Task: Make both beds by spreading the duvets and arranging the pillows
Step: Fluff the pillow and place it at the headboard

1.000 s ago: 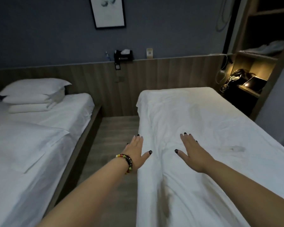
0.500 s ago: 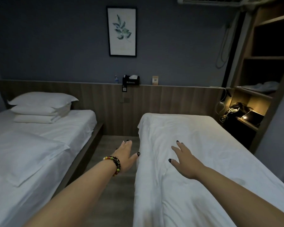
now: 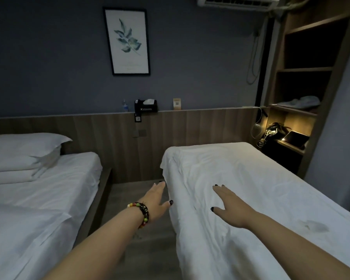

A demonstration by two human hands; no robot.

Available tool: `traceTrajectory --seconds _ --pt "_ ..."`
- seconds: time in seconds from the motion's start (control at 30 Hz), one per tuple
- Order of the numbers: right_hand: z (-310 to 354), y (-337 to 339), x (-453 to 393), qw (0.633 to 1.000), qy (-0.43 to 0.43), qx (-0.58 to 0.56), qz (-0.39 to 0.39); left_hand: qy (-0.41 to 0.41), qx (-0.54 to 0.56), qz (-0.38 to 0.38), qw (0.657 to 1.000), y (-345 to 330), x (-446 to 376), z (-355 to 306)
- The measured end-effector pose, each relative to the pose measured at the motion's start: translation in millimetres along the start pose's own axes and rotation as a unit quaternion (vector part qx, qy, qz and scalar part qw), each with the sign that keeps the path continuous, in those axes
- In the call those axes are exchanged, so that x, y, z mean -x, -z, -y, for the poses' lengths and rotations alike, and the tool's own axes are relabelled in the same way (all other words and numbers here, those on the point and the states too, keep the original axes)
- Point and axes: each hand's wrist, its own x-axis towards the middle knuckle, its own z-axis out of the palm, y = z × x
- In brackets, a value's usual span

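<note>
Duvet work on the right-hand bed looks close to finished: the white, lightly creased cotton duvet lies spread from the head end by the wooden wall panel down toward the near edge, covering the mattress and hanging over the aisle side. The right hand lies flat on the cloth, fingers straight, its grip released, palm down as if pressing out wrinkles. The left hand, with a beaded bracelet at the wrist, reaches along the duvet's hanging side edge, fingers straight and grasping nothing; whether it touches the cloth I cannot tell.

No pillow sits on this bed, so that part seems still to come. A faint dark mark shows on the cover toward the near right.

On the left-hand bed, the white bedding lies flat, with a folded white layer across the near part that looks not yet opened out. Stacked white pillows sit at its head against the panel, seemingly more than one bed's share, so I judge some are due to go across to the right bed.
</note>
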Motion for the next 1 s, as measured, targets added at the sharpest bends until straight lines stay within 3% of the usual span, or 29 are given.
traceTrajectory --seconds 0.23,0.43,0.83,1.0 --pt "88.4 -40.5 -95.7 1.000 -0.011 0.004 0.017 -0.047 -0.066 0.014 0.997 58.9 -59.4 101.5" --pt "106.1 -44.5 -173.6 0.999 -0.031 0.020 0.026 -0.075 -0.055 0.034 0.995 80.4 -115.1 140.5" --pt "15.5 -10.7 -340.4 0.994 -0.084 0.001 0.069 -0.083 0.058 0.066 0.993 66.6 -337.5 148.8" --pt "-22.1 4.7 -441.8 0.992 -0.113 -0.028 0.053 -0.095 0.042 0.047 0.993 71.6 -437.2 155.5"
